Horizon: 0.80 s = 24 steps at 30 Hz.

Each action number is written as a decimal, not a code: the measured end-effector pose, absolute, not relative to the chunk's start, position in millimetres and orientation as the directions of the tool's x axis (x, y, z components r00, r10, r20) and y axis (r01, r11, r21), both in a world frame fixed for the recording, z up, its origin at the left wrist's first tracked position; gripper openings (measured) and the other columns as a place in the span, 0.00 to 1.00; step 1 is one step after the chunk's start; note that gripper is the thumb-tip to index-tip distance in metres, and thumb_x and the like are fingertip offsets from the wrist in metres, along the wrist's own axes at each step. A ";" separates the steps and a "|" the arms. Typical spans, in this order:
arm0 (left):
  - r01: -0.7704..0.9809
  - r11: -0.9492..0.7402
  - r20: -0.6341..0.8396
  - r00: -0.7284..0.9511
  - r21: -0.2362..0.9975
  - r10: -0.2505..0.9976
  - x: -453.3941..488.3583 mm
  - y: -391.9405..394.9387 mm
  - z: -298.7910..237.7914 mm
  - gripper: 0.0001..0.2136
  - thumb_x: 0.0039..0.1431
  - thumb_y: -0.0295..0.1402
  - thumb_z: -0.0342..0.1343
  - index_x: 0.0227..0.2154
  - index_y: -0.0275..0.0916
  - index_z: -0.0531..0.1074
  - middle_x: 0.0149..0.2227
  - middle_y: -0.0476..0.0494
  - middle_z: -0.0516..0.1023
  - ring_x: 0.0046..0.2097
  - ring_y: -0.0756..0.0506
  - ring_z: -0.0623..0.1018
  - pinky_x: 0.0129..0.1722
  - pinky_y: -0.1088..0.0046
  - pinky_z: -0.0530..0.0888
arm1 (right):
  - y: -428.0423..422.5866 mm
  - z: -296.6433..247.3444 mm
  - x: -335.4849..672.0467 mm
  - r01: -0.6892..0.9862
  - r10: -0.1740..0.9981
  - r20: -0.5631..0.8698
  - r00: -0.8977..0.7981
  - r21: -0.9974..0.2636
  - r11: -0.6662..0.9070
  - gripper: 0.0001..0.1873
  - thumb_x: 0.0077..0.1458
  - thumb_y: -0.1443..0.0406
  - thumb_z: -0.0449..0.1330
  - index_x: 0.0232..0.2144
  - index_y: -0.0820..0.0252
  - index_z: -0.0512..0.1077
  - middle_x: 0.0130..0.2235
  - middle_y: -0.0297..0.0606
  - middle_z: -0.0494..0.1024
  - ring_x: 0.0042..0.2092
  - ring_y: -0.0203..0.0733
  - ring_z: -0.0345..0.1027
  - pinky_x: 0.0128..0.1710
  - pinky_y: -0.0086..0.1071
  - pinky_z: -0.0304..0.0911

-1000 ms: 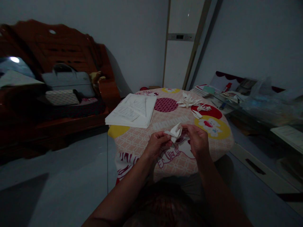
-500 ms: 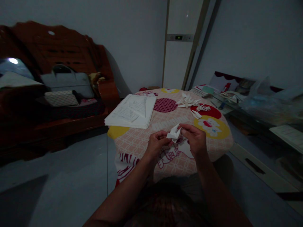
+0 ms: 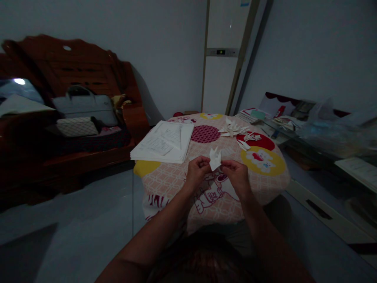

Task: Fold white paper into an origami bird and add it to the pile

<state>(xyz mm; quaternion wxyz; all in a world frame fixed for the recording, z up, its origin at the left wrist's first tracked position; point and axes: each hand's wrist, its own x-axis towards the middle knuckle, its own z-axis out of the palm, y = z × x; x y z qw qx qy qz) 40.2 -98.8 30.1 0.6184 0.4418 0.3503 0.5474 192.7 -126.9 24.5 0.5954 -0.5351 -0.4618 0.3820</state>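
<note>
Between my two hands, a small folded white paper [image 3: 215, 159] is held above the front of the table, its pointed flaps sticking upward. My left hand [image 3: 198, 169] pinches its left side, and my right hand [image 3: 235, 175] pinches the lower right side. Beneath them lies a patterned tablecloth [image 3: 176, 177] with cartoon figures. Several folded white paper pieces [image 3: 232, 129] lie in a cluster at the far right of the table, with smaller ones [image 3: 251, 136] on the red circle. A stack of white sheets [image 3: 185, 149] with printed papers on top rests at the left.
Along the left wall stands a wooden sofa [image 3: 88, 51] with a grey bag [image 3: 91, 108] on it. To the right is a glass-topped table holding a plastic bag [image 3: 324, 129] and papers [image 3: 357, 167]. A tall air conditioner [image 3: 220, 82] stands at the back.
The folded paper has turned so its points face upward. My right hand has shifted left and down to its lower edge. The camera view has tilted up slightly.
</note>
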 end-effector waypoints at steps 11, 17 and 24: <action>-0.315 -0.067 0.119 0.150 0.947 0.982 45.2 -81.3 33.1 0.12 0.37 0.31 0.67 0.27 0.35 0.73 0.23 0.51 0.75 0.24 0.52 0.72 0.25 0.78 0.68 | -113.5 30.8 198.2 0.010 0.930 0.255 0.266 -0.965 0.262 0.16 0.38 0.69 0.67 0.35 0.60 0.77 0.33 0.37 0.81 0.35 0.40 0.75 0.37 0.32 0.70; -0.309 -0.069 0.128 0.177 0.949 0.976 46.1 -78.9 29.9 0.11 0.37 0.31 0.67 0.25 0.36 0.73 0.22 0.52 0.74 0.22 0.53 0.70 0.23 0.79 0.66 | -105.9 26.3 195.6 0.019 0.930 0.257 0.261 -0.965 0.262 0.13 0.37 0.64 0.69 0.31 0.60 0.76 0.29 0.36 0.80 0.30 0.39 0.73 0.31 0.31 0.68; -0.213 -0.108 0.156 0.226 0.971 0.961 46.3 -40.1 23.5 0.08 0.37 0.30 0.66 0.24 0.34 0.77 0.25 0.49 0.77 0.25 0.52 0.72 0.26 0.78 0.67 | -91.8 30.6 213.9 0.149 0.920 0.262 0.291 -0.962 0.227 0.13 0.34 0.65 0.67 0.28 0.60 0.77 0.29 0.38 0.81 0.30 0.42 0.74 0.31 0.34 0.69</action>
